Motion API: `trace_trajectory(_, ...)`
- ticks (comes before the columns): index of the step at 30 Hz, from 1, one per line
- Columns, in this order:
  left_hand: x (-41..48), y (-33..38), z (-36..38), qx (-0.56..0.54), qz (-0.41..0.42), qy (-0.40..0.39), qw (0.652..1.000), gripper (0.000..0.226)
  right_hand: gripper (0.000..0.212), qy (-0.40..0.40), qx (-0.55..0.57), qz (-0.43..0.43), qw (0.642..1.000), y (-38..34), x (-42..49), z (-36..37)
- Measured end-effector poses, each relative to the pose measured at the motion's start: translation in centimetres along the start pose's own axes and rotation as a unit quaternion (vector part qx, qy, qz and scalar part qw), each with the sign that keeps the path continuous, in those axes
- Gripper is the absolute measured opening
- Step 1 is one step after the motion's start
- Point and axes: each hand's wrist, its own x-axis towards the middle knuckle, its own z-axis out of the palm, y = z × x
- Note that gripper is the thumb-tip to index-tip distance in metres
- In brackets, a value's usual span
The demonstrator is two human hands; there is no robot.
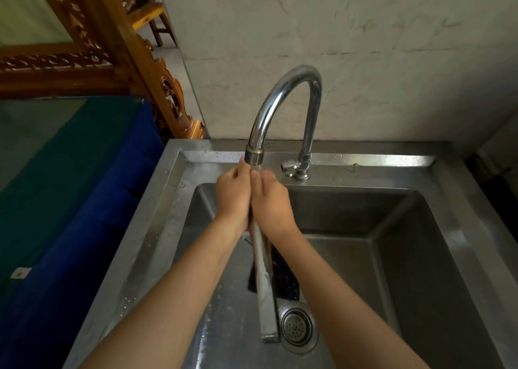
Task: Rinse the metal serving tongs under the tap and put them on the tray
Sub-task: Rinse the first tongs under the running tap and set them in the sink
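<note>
- Steel is making up most of what we are seeing: one pair of metal serving tongs, one tap, one sink and one drain strainer.
- We are gripping the tongs with two hands at the centre of the frame. The left hand is curling its fingers round their upper end, and the right hand is closing on it from the other side, touching the left.
- We are holding that upper end just under the tap's spout, while the long arms are slanting down over the basin and ending beside the strainer.
- We are spotting one small pale tag on the blue cloth at the left, its marking too blurred to read.
- Our hands are hiding the tongs' upper end, and we cannot tell whether water is running.
- One dark thing is lying in the basin behind the tongs, too hard to make out.
</note>
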Motion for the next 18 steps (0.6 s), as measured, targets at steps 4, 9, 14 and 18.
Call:
trace_trajectory(4, -1.5, -0.8, 0.7, 0.052, 0.03, -0.049, 0.997, 0.036, 0.034, 0.038, -0.017, 0.02, 0.999, 0.0, 1.4, -1.1)
trace_trajectory(9, -0.9, -0.3, 0.4, 0.048, 0.003, -0.03, 0.998, 0.04, 0.035, 0.05, 0.007, 0.005, 0.999, -0.5, 1.5, -0.8)
trace_trajectory(14, -0.8, -0.2, 0.4, 0.075, 0.033, -0.009, 0.997, 0.037, 0.034, 0.03, 0.019, 0.011, 0.999, 0.2, 0.8, -0.5)
trace_trajectory(18, -2.1, -0.9, 0.7, 0.112, 0.084, -0.004, 0.99, 0.04, 0.036, 0.027, 0.028, 0.024, 0.999, 0.0, 1.9, -1.0)
